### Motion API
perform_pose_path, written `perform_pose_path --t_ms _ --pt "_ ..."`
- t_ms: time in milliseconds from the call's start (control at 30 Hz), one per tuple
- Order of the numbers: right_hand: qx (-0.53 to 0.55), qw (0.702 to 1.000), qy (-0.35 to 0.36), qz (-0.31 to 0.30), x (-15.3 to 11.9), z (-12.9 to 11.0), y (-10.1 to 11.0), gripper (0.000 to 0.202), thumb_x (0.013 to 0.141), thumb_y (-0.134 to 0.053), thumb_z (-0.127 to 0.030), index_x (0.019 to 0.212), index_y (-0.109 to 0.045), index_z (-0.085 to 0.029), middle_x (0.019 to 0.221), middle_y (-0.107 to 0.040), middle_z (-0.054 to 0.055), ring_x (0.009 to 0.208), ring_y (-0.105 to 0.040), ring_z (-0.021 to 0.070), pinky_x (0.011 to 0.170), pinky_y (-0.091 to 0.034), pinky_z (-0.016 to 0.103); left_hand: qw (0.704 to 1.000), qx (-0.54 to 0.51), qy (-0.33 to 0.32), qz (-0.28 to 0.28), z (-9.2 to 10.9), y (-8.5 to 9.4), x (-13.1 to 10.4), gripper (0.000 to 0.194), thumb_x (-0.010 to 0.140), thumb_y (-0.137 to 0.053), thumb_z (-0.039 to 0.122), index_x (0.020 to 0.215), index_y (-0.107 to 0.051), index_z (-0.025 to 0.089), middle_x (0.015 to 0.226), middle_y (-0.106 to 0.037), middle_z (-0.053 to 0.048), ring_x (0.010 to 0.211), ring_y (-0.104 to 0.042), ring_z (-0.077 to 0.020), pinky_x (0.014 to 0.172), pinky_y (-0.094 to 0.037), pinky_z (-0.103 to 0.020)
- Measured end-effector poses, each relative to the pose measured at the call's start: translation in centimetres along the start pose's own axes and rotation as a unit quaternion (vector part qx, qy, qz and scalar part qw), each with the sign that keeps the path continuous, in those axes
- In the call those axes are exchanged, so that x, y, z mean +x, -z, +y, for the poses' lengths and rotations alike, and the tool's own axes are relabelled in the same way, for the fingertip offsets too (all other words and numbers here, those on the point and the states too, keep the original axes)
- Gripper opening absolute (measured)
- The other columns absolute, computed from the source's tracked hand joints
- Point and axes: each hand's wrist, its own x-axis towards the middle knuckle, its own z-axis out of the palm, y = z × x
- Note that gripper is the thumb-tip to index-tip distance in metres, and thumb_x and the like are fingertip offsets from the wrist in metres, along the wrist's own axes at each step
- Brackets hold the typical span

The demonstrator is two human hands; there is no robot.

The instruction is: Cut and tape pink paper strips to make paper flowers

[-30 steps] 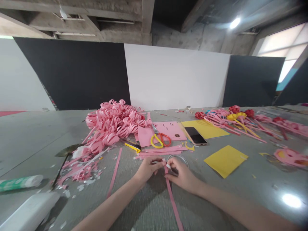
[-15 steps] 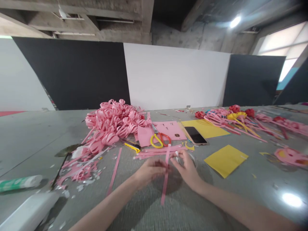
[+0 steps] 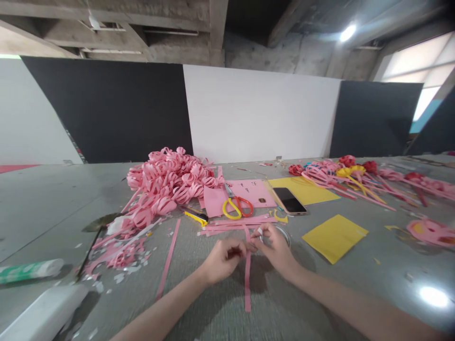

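A narrow pink paper strip runs between my two hands, its lower end hanging toward me. My left hand is closed in a pinch at the strip's left edge. On the other side, my right hand pinches the strip near its upper part, with a small white piece between its fingers. Behind the right hand is a round clear item, partly covered. More pink strips lie just beyond the hands, below scissors with yellow and red handles. A single pink strip lies to the left.
A heap of looped pink paper and a yellow cutter are at the left. A phone, yellow sheets and paper flowers are at the right. A green-white tube lies far left.
My left fingers have curled into a pinch and moved slightly left and down. The strip's top end has dropped and bent toward my right hand.
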Motion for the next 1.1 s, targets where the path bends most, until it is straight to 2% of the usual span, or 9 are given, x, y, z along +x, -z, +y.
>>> perform_pose_path --t_ms 233,333,433,533,600,700,867,967,1100 --pt "-0.019 1.000 0.000 -0.002 0.0 -0.1 0.0 0.019 0.071 -0.055 -0.023 0.075 -0.037 -0.021 0.070 -0.057 -0.002 0.070 -0.057 0.0155 0.069 -0.040 0.029 0.998 0.002 0.023 -0.065 0.2 -0.2 -0.2 0.024 0.053 -0.033 -0.003 0.059 -0.049 0.015 0.079 -0.063 -0.006 0.086 -0.058 -0.0186 0.073 -0.043 -0.027" --pt "-0.032 0.999 0.005 -0.007 0.1 0.0 0.0 0.019 0.071 -0.055 -0.022 0.076 -0.037 -0.021 0.069 -0.056 -0.002 0.068 -0.056 0.0149 0.068 -0.040 0.028 0.994 -0.025 0.061 -0.083 0.5 -0.6 -0.4 0.018 0.060 -0.038 0.002 0.063 -0.049 0.016 0.080 -0.062 -0.007 0.074 -0.061 -0.0183 0.061 -0.045 -0.026" --pt "-0.043 0.999 0.018 -0.019 0.0 -0.2 0.0 0.016 0.072 -0.053 -0.020 0.076 -0.037 -0.021 0.069 -0.054 -0.002 0.067 -0.054 0.0140 0.066 -0.040 0.027 0.998 0.007 0.061 -0.017 0.4 -0.4 -0.2 0.015 0.066 -0.041 0.008 0.074 -0.051 0.017 0.073 -0.060 -0.003 0.059 -0.060 -0.0149 0.054 -0.044 -0.024" --pt "-0.056 0.997 0.022 -0.038 -0.2 -0.4 -0.1 0.015 0.072 -0.051 -0.016 0.078 -0.037 -0.021 0.071 -0.051 -0.003 0.068 -0.053 0.0133 0.065 -0.040 0.025 0.986 0.122 0.013 0.117 -0.3 0.2 0.1 0.016 0.070 -0.041 0.011 0.075 -0.054 0.017 0.068 -0.058 -0.001 0.063 -0.057 -0.0139 0.059 -0.042 -0.023" --pt "-0.062 0.996 0.021 -0.057 -0.4 -0.6 -0.2 0.017 0.071 -0.050 -0.014 0.081 -0.038 -0.021 0.071 -0.051 -0.003 0.068 -0.052 0.0132 0.065 -0.040 0.026 0.971 0.174 0.003 0.164 -0.9 0.8 0.4 0.017 0.071 -0.040 0.012 0.074 -0.056 0.017 0.070 -0.059 -0.002 0.067 -0.056 -0.0144 0.062 -0.041 -0.024" --pt "-0.056 0.993 0.038 -0.097 -0.6 -0.9 -0.4 0.019 0.068 -0.049 -0.011 0.081 -0.038 -0.021 0.071 -0.051 -0.002 0.067 -0.052 0.0131 0.064 -0.041 0.026 0.972 0.163 0.017 0.171 -2.0 1.3 0.7 0.016 0.073 -0.040 0.016 0.077 -0.056 0.017 0.075 -0.060 -0.003 0.071 -0.055 -0.0152 0.067 -0.041 -0.025" --pt "-0.034 0.985 0.043 -0.165 -0.8 -1.7 -0.5 0.018 0.068 -0.048 -0.011 0.077 -0.036 -0.022 0.068 -0.051 -0.003 0.061 -0.050 0.0115 0.059 -0.041 0.023 0.981 -0.002 0.062 0.184 -3.0 1.3 1.1 0.016 0.076 -0.046 0.032 0.075 -0.050 0.016 0.071 -0.057 -0.001 0.067 -0.055 -0.0133 0.066 -0.044 -0.026" --pt "-0.037 0.982 0.039 -0.179 -0.9 -1.8 -0.5 0.019 0.069 -0.048 -0.012 0.077 -0.035 -0.022 0.067 -0.051 -0.004 0.060 -0.050 0.0111 0.057 -0.041 0.022 0.975 -0.057 0.072 0.201 -2.8 1.5 1.3 0.019 0.071 -0.053 0.034 0.077 -0.049 0.016 0.070 -0.056 0.001 0.067 -0.055 -0.0120 0.064 -0.045 -0.024" --pt "-0.045 0.983 0.039 -0.174 -1.0 -1.6 -0.7 0.018 0.069 -0.049 -0.013 0.077 -0.035 -0.022 0.067 -0.052 -0.003 0.060 -0.051 0.0116 0.057 -0.041 0.023 0.969 -0.112 0.085 0.201 -2.4 1.8 1.4 0.025 0.068 -0.057 0.030 0.088 -0.052 0.016 0.086 -0.060 -0.004 0.078 -0.056 -0.0138 0.069 -0.045 -0.024"
